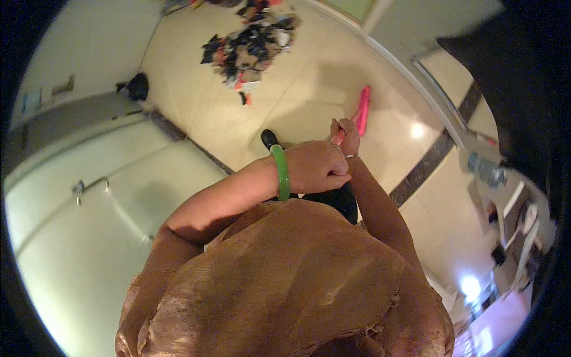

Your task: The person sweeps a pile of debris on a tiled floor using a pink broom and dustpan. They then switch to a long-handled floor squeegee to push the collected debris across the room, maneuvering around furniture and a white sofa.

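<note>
Both of my hands are on the pinkish-red handle [339, 137] of a broom, held low in front of my body. My left hand [314, 163], with a green bangle [281, 172] on its wrist, is curled in a fist around the near end. My right hand [347, 134] grips the handle just beyond it and wears a thin bracelet. Past my right hand, the bright pink broom head [364, 110] appears at the floor. Most of the handle is hidden by my hands.
A heap of black, brown and red scraps [254, 51] lies on the beige tiled floor [308, 102] ahead. A pale glossy panel with a metal handle [93, 183] stands at left. A dark bag-like thing [137, 86] sits beyond it. Blurred clutter [519, 223] and a plastic bottle [486, 169] are at right.
</note>
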Demonstrator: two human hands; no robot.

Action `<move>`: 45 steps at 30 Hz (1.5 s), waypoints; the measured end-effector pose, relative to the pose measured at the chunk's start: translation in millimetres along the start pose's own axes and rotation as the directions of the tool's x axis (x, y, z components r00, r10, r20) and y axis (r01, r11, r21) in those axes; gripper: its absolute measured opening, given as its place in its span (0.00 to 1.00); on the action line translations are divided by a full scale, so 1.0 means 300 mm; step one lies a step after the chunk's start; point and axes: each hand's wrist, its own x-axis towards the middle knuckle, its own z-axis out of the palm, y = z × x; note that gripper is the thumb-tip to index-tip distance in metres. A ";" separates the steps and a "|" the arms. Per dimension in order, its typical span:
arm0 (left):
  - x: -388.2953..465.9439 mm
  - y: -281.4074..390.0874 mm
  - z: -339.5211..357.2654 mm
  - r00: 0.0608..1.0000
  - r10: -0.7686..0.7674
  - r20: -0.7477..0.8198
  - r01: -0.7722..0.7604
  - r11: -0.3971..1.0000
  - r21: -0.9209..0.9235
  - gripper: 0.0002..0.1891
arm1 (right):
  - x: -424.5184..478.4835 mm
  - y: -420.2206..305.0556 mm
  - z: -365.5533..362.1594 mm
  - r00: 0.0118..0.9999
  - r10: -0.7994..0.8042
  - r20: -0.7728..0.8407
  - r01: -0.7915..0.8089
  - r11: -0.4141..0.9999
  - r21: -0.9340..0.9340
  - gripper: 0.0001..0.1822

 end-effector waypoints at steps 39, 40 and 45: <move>-0.307 0.158 -0.201 0.958 0.159 -0.239 -0.105 0.969 0.225 0.10 | 0.083 -0.436 0.211 0.975 0.029 0.222 -0.085 0.965 0.250 0.15; -0.249 0.185 -0.181 0.966 0.194 -0.173 -0.163 0.971 0.176 0.09 | 0.087 -0.405 0.143 0.972 0.019 0.232 -0.091 0.949 0.303 0.15; 0.063 0.332 -0.055 0.976 0.215 -0.041 -0.205 0.964 0.169 0.07 | 0.050 -0.171 -0.239 0.997 -0.007 0.080 0.019 0.989 -0.150 0.11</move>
